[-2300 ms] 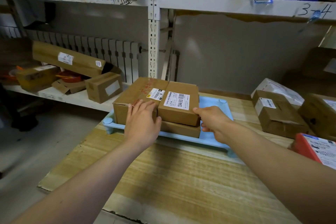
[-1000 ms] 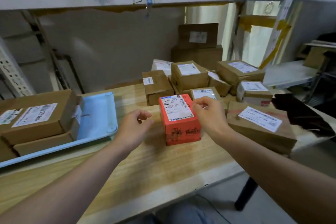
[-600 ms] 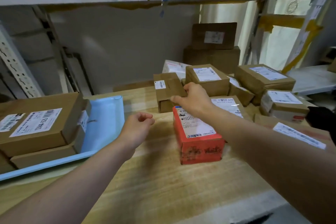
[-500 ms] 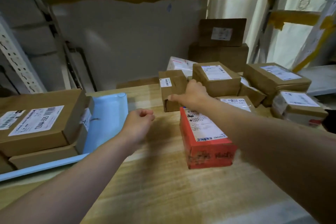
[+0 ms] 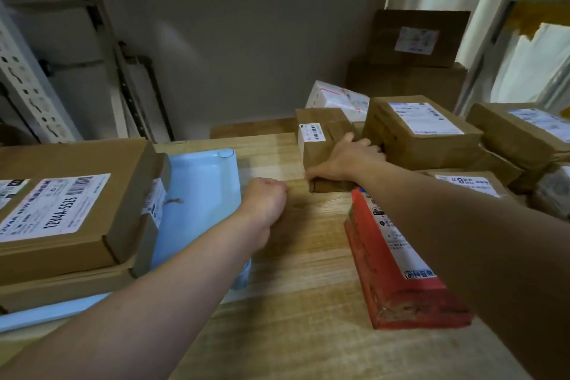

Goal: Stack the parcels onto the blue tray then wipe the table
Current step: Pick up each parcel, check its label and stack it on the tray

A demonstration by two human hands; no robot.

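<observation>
Landmark: blue tray (image 5: 202,194), at the left of the wooden tabletop (image 5: 296,302).

- On the tray's left part — stacked brown parcels (image 5: 71,203), the top one bearing a white label; a flatter box lies beneath it. The tray's right end is bare.
- Just right of the tray — left hand (image 5: 265,199), curled into a loose fist, holding nothing, over the tabletop.
- Further right of the tray, toward the back — small brown parcel (image 5: 320,139) with a barcode label. Right hand (image 5: 345,160) wraps its near right side, thumb at the lower front edge, fingers (image 5: 374,149) round the far side, pressed between it and the next box.
- Right of the tray, near front — red parcel (image 5: 398,268), lying flat, partly under the right forearm.
- Far right of the tray — heap of brown parcels (image 5: 422,133), a white bag parcel (image 5: 336,99) behind them; two larger cartons (image 5: 413,52) stacked at the back.
</observation>
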